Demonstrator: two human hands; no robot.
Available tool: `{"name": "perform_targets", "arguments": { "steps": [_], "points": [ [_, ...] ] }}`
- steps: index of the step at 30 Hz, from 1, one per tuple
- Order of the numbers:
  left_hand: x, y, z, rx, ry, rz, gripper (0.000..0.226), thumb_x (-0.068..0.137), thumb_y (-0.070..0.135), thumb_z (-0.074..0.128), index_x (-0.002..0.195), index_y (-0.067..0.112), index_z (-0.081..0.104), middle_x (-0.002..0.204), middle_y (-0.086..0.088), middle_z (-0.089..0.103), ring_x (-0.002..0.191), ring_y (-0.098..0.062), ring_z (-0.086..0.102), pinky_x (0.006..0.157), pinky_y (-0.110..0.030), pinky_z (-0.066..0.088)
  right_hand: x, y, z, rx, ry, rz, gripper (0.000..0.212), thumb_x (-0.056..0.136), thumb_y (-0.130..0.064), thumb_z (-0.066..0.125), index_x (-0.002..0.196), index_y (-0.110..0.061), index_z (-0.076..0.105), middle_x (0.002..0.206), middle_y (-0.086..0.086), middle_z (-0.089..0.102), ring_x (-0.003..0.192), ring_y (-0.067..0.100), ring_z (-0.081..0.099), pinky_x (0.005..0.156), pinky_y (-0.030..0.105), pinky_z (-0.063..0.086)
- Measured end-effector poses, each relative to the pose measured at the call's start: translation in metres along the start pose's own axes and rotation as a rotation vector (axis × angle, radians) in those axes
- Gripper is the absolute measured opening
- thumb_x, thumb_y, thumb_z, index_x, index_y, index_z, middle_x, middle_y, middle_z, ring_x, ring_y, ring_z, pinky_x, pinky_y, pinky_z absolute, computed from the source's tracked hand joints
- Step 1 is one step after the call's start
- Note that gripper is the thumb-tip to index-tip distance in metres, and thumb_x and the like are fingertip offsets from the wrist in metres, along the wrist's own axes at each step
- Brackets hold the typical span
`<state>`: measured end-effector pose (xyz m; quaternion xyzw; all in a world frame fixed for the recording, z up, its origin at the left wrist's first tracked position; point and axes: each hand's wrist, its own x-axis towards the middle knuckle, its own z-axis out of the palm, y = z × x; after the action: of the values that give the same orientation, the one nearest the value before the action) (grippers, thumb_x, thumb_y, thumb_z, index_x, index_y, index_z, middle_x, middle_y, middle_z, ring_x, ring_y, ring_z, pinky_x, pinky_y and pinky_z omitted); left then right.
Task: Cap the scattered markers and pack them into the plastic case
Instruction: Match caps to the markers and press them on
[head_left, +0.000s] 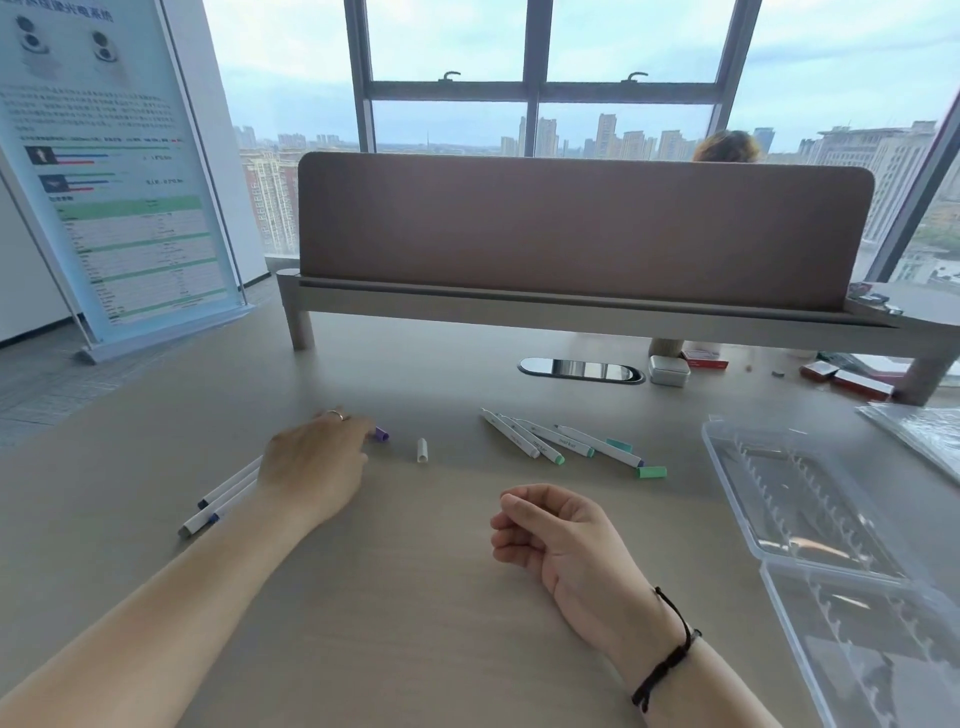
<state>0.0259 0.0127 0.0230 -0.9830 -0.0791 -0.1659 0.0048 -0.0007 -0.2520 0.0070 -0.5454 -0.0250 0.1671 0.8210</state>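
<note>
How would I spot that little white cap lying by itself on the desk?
Start at the long brown divider panel and come down onto the desk. Between the left hand and the fan of white markers lies the white cap: short, stubby, touching nothing, unlike the purple and green caps.

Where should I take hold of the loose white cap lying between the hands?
Pinch the white cap across its long sides, coming from above. It lies flat on the table, alone, its length pointing away from you, with bare space either side for the fingertips.
</note>
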Motion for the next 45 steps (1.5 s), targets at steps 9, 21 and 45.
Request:
{"name": "perform_targets", "arguments": {
  "steps": [9, 21, 45],
  "points": [
    [0.047, 0.015, 0.025, 0.153, -0.217, 0.127, 0.031, 0.087, 0.006, 0.045, 0.101, 0.022, 0.067, 0.108, -0.002, 0.065, 0.097, -0.026, 0.063, 0.072, -0.029, 0.045, 0.001, -0.003, -0.002, 0.016, -0.012, 0.012, 0.003, 0.090, -0.002, 0.067, 0.090, 0.001, 0.067, 0.076, 0.020, 0.066, 0.060, 0.024, 0.063, 0.060, 0.031, 0.057],
    [0.009, 0.037, 0.015, -0.053, -0.272, 0.123, 0.030, 0.078, -0.006, 0.045, 0.085, 0.015, 0.065, 0.093, -0.002, 0.060, 0.080, -0.021, 0.060, 0.058, -0.026, 0.034, 0.005, -0.002, -0.005, 0.016, -0.023, 0.027, 0.005, 0.090, -0.003, 0.068, 0.091, 0.001, 0.066, 0.077, 0.020, 0.066, 0.061, 0.024, 0.063, 0.060, 0.031, 0.057],
    [-0.060, 0.062, 0.003, -1.476, -0.243, -0.115, 0.016, 0.084, -0.003, 0.073, 0.086, 0.013, 0.074, 0.077, -0.002, 0.072, 0.067, -0.008, 0.060, 0.063, -0.022, 0.052, 0.078, -0.054, -0.084, -1.657, 0.638, -0.238, 0.025, 0.089, -0.028, 0.062, 0.112, -0.020, 0.067, 0.116, 0.005, 0.065, 0.111, 0.029, 0.054, 0.092, 0.037, 0.042]
  ]
}}
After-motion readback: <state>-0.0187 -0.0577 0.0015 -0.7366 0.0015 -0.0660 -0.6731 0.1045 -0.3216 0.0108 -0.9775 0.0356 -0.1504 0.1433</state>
